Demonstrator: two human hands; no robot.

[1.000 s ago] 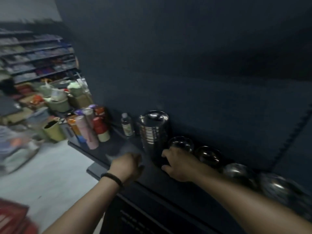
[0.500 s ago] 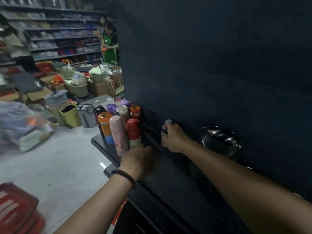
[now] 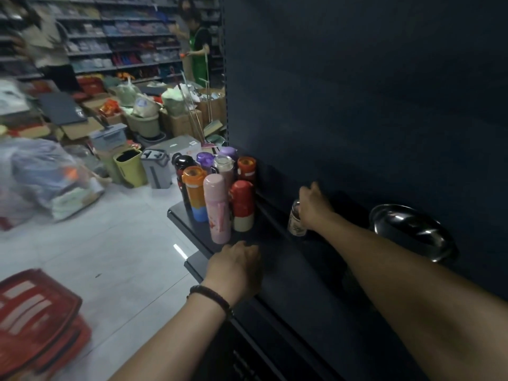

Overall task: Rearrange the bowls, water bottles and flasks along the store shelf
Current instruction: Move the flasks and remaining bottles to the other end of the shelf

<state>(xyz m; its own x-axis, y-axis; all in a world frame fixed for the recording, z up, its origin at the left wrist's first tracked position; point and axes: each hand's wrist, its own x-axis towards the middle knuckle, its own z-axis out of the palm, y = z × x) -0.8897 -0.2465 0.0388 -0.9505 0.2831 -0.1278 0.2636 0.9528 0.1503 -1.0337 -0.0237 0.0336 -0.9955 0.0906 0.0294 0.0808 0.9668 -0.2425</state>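
Right grip [image 3: 313,207] still pinches small bottle [image 3: 296,222] (left grip [image 3: 236,268], fingers unclear, stays on shelf [image 3: 291,273]).

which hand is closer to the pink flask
Left. The left hand sits just in front of the pink flask; the right hand grips a small bottle farther right.

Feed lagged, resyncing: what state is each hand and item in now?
right hand, grips bottle
bottle, upright, held
left hand, rests on shelf, fingers hidden
flasks, upright, capped, clustered at shelf end
bowl, open side up, untouched
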